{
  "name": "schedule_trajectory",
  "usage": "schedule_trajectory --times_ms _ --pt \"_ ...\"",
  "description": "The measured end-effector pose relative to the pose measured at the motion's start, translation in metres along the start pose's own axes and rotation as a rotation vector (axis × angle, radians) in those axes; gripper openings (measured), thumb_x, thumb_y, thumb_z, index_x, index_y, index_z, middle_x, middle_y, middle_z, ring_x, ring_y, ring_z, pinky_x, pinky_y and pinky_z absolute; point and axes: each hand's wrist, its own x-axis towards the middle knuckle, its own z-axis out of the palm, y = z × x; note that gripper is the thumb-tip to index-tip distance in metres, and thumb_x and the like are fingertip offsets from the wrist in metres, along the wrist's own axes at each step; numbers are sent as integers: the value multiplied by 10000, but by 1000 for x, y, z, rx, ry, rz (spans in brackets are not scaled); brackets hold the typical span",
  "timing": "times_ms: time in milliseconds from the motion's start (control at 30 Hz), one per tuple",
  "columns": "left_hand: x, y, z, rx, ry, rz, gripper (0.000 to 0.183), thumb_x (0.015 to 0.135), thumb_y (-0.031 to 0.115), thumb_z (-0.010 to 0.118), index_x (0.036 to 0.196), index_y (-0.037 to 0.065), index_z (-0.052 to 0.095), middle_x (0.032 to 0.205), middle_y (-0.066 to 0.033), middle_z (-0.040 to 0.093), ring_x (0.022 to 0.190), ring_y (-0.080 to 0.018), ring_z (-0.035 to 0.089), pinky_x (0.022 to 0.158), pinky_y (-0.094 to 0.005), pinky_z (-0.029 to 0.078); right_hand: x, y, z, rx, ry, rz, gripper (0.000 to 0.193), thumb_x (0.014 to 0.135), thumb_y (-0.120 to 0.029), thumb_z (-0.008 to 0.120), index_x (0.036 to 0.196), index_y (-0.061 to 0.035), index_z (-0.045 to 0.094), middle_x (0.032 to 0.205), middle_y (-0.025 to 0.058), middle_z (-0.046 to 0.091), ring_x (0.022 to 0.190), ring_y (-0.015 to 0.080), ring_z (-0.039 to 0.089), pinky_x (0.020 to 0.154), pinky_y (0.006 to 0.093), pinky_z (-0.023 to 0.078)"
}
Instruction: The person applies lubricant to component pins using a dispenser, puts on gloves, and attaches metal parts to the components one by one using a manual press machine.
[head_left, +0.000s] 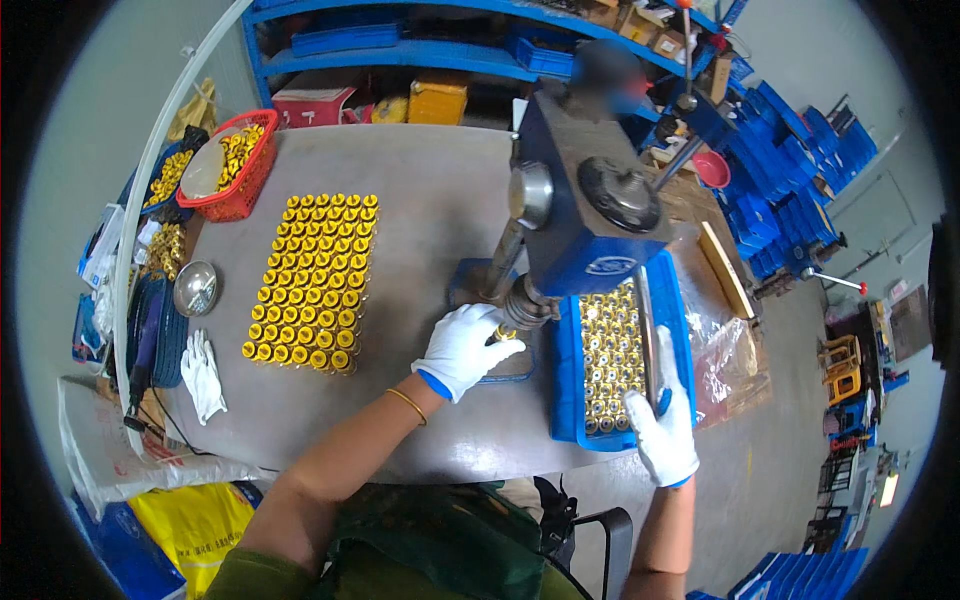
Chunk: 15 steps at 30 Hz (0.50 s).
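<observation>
Blue press [572, 190] at one o'clock has its lever [646, 330] in the right hand [665, 435] at four, the left hand [462, 352] at six pinches one part [506, 332], seemingly mid-work, beneath it, and whether the tray [567, 390] (four) or rows [317, 285] (nine) are finished is unclear.

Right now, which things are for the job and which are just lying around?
Seem for the job:
blue press
metal lever at the right hand
small yellow piece at the left hand
yellow-topped parts
blue bin

Seem just lying around:
spare white glove
yellow bag
pink basin
</observation>
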Motion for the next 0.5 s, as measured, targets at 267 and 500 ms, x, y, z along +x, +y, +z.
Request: schedule_trajectory --times_ms 267,500 --pt "-1 4 2 -37 -9 -49 402 730 356 725 990 58 653 969 -120 632 883 -313 612 785 -416 493 82 -125 -109 1399 -491 -825 444 938 -428 493 1157 -43 508 1003 124 599 974 218 534 995 430 357" --pt "7 1 -17 -53 -4 -77 351 698 333 734 908 62 658 899 -120 637 838 -311 622 735 -423 501 194 -37 1 175 26 -277 300 895 -231 551 1092 -11 602 1156 166 627 1069 301 592 888 347 454"
